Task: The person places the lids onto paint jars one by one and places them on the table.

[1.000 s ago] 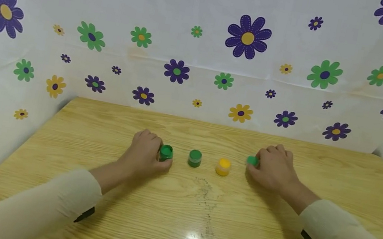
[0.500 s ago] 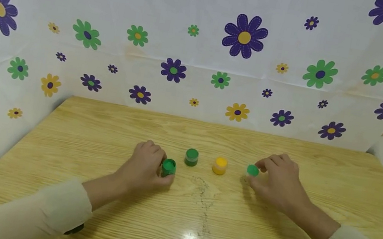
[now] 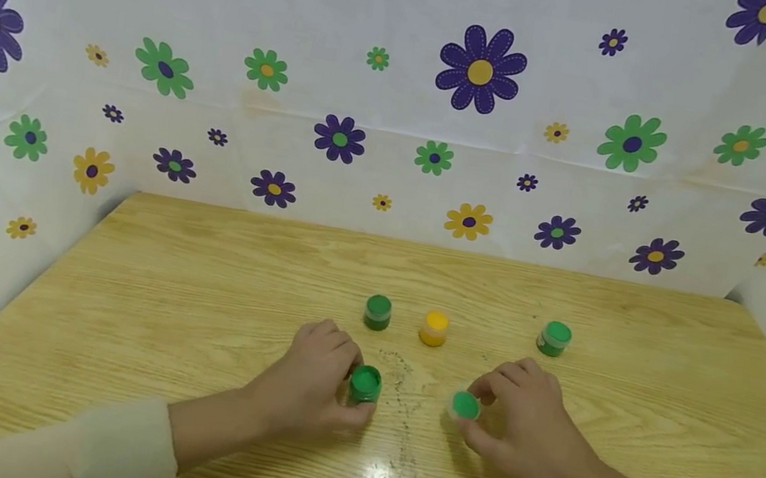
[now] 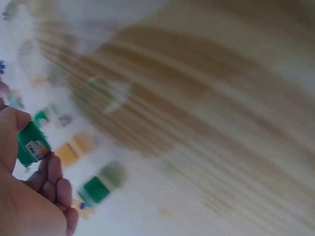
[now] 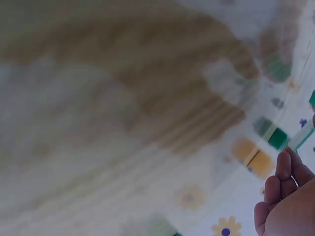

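My left hand (image 3: 321,381) grips a small lidless jar of green paint (image 3: 365,385) between thumb and fingers, its open mouth facing up. In the left wrist view the label on the side of that jar (image 4: 33,145) shows beside my curled fingers. Across from it, my right hand (image 3: 523,423) pinches a round lid (image 3: 465,406), clear at the rim and green in the middle. The right wrist view shows the clear edge of the lid (image 5: 301,136) at my fingertips. A short gap separates lid and jar.
Behind my hands stand a dark green paint jar (image 3: 377,312) and a yellow one (image 3: 434,328). A lighter green jar (image 3: 554,338) stands farther right. Dark specks mark the wooden table (image 3: 256,269) near the middle. A flowered cloth (image 3: 390,105) hangs behind the table.
Both hands have moved nearer the front of the table and toward each other, carrying the jar and lid. The lighter green jar on the right has come into view behind my right hand.
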{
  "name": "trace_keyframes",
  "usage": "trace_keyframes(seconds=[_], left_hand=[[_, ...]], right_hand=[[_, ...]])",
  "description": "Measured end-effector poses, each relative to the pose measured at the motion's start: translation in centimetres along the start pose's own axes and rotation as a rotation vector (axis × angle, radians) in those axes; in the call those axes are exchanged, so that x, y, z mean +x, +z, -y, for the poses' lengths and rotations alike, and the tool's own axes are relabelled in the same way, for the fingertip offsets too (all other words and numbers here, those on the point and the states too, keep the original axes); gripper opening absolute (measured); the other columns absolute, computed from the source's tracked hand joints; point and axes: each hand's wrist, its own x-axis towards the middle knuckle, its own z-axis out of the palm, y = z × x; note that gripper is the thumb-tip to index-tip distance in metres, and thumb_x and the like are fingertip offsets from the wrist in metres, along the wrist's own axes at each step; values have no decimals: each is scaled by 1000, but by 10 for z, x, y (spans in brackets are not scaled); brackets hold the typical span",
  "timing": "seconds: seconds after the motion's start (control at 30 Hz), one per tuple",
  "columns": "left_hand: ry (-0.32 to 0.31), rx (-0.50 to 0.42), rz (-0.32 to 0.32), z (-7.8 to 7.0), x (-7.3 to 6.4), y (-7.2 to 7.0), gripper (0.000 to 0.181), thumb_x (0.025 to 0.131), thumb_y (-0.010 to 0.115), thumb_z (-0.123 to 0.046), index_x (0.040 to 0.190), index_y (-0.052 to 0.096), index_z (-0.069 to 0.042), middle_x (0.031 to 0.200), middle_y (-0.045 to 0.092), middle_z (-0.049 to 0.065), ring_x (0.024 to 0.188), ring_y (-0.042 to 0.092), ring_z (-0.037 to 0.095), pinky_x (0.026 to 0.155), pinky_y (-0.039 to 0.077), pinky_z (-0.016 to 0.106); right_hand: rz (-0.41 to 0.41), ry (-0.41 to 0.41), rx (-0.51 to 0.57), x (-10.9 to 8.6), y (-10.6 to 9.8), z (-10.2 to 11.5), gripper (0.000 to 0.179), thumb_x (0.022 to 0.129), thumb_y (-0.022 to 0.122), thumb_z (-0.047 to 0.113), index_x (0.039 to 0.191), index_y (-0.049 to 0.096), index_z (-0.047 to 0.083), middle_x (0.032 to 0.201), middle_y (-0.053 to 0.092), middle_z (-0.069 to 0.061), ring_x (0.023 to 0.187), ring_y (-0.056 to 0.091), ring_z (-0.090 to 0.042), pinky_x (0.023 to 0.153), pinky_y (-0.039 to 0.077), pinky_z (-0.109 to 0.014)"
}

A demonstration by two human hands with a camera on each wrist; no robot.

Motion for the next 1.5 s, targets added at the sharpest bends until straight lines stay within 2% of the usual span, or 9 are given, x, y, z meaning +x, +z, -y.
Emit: trace_keyframes(seconds=[0.07,0.17,0.37,0.63,0.77,0.97,1.27,1.5], left_hand=[[-12,-23,8,-9,0,0,26,76,76,-32,82,61,-12,82,59,-5,80,44,13,94,42,49],[5,-25,3,-19,2,3,26,75,76,-33,80,61,-12,81,60,-5,79,44,12,92,42,46],[67,52,16,-28,8,13,29,78,74,-38,82,61,-12,82,57,-6,80,42,12,88,39,36],[154,153,-51,-28,18,20,33,78,73,-40,87,62,-11,84,56,-4,86,44,14,87,37,33],[174,186,-44,-27,20,19,34,80,72,-42,89,62,-11,84,55,-5,87,44,14,87,36,32],[184,189,-34,-25,22,22,34,81,72,-44,89,61,-13,85,56,-6,88,44,14,88,36,32],[265,215,-115,-24,23,25,34,78,75,-43,90,62,-13,84,58,-5,87,46,15,87,37,31],[251,214,-105,-24,22,24,33,77,75,-42,89,63,-13,84,57,-5,86,46,14,85,36,31]], right_hand=[[5,-4,40,-3,3,6,17,81,77,29,93,68,20,89,58,15,92,47,-9,85,38,-40],[-7,-12,73,-3,7,13,15,81,75,27,92,66,22,87,55,16,92,45,-8,85,39,-40],[-98,-36,86,7,15,15,18,80,71,22,95,61,20,88,53,8,92,41,-10,84,39,-37],[-190,-161,47,18,24,12,23,76,70,25,94,57,18,89,52,7,93,41,-10,84,38,-35],[-234,-249,15,21,26,10,25,74,69,27,94,57,17,91,52,8,94,43,-11,84,38,-35],[-255,-339,-49,24,27,11,29,73,69,31,96,59,15,93,56,4,95,45,-14,85,39,-35],[-287,-412,-93,28,28,18,30,74,66,34,95,61,14,95,56,4,96,46,-18,89,37,-36],[-265,-408,-93,29,29,18,31,75,67,35,97,62,14,97,56,3,98,46,-18,90,38,-37]])
